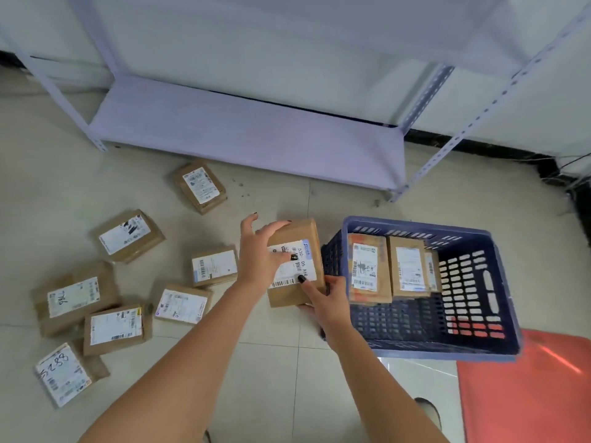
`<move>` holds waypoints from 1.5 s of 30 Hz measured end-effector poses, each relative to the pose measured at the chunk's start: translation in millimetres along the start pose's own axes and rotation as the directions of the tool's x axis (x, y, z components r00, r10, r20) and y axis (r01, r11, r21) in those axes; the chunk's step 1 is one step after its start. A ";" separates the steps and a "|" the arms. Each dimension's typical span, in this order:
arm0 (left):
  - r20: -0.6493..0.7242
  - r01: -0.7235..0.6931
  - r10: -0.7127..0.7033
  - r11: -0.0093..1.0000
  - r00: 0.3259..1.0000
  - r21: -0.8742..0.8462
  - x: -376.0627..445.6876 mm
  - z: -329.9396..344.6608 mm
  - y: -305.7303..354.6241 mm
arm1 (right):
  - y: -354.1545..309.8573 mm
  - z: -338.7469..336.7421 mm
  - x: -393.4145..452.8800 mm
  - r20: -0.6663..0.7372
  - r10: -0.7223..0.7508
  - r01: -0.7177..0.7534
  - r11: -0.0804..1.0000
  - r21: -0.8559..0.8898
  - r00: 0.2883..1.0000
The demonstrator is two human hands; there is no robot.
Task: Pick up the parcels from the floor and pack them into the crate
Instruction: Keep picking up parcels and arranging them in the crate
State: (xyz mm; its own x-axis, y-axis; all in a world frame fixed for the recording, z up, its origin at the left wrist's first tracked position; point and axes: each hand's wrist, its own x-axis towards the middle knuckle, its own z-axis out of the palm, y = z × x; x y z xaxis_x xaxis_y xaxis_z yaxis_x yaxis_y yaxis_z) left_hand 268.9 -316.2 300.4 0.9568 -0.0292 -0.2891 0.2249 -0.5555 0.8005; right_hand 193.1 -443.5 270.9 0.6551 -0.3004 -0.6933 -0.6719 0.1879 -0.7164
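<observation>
Held parcel: a brown cardboard parcel (295, 262) with a white label sits at frame centre, lifted off the floor, just left of the crate.
Left hand: the left hand (260, 251) holds the parcel's left edge; its grip is spread wide, thumb on the label, fingers over the upper corner.
Right hand: the right hand (326, 302) grips the lower right corner, thumb on the label, fingers curled underneath.
Crate: the blue crate (473, 289), at right of frame, already has several parcels (388, 268) standing on edge against its left wall; the right part looks free.
Floor parcels: seven more lie scattered on the tiled floor (271, 362) at left, among them one (200, 186) near the shelf (243, 132).
Handling: probably light and stiff, with flat faces and firm corners; the glossy label may be slippery, so bare cardboard edges seem the safer hold.
Next step: likely stand it upright beside those already packed.
</observation>
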 end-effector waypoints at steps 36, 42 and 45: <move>0.243 0.251 -0.251 0.967 0.937 0.032 -13.3 501.5 122.6 | 19.4 -432.1 226.3 -0.028 0.173 -0.172 0.985 0.025 0.985; 0.190 0.173 -0.197 0.976 0.962 0.134 9.9 528.3 91.1 | 37.5 -417.9 282.7 -0.041 0.221 -0.220 0.975 0.029 0.974; 0.194 0.193 -0.232 0.960 0.953 0.203 20.6 539.5 84.4 | 39.9 -414.4 302.9 -0.048 0.247 -0.246 0.969 0.024 0.968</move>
State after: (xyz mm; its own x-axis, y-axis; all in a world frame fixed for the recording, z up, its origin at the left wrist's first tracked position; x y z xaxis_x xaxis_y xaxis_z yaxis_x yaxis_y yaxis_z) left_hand 208.3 -812.0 78.7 0.8239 -0.0603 -0.5636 0.3629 -0.7078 0.6061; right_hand 221.5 -914.5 65.0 0.4514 -0.2896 -0.8440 -0.8041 0.2781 -0.5255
